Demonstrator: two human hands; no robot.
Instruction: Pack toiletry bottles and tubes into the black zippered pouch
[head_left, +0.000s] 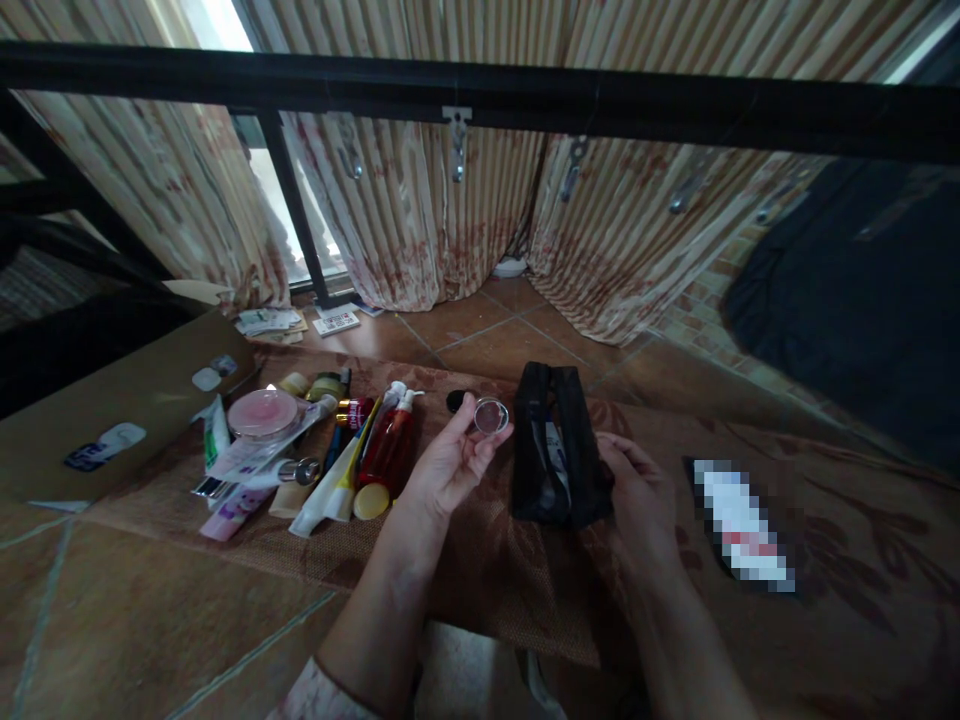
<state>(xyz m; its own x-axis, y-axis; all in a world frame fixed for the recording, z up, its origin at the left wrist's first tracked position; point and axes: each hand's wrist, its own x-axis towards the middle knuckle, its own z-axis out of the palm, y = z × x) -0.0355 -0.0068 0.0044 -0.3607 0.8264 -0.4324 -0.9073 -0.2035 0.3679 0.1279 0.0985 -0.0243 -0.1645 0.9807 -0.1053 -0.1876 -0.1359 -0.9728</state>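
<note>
Between the thumb and fingers of my left hand [452,463] is a small round compact [492,416] with a clear, silver-rimmed face. A small black round thing [455,400] shows just behind that hand. To its right stands a black toiletry bag [574,450], open at the top, with something pale inside that I cannot make out. My right hand [641,485] is closed on the bag's right side. Left of my hands lie a red pump bottle [388,440], a white and yellow tube [341,490], a round pink container [262,413] and several other cosmetics.
A patterned brown cloth [847,500] lies under everything, with a blurred-out flat item [742,525] on the right. A cardboard box [142,400] stands at the left. A dark metal bar [525,95] with hooks crosses in front of striped curtains [480,210].
</note>
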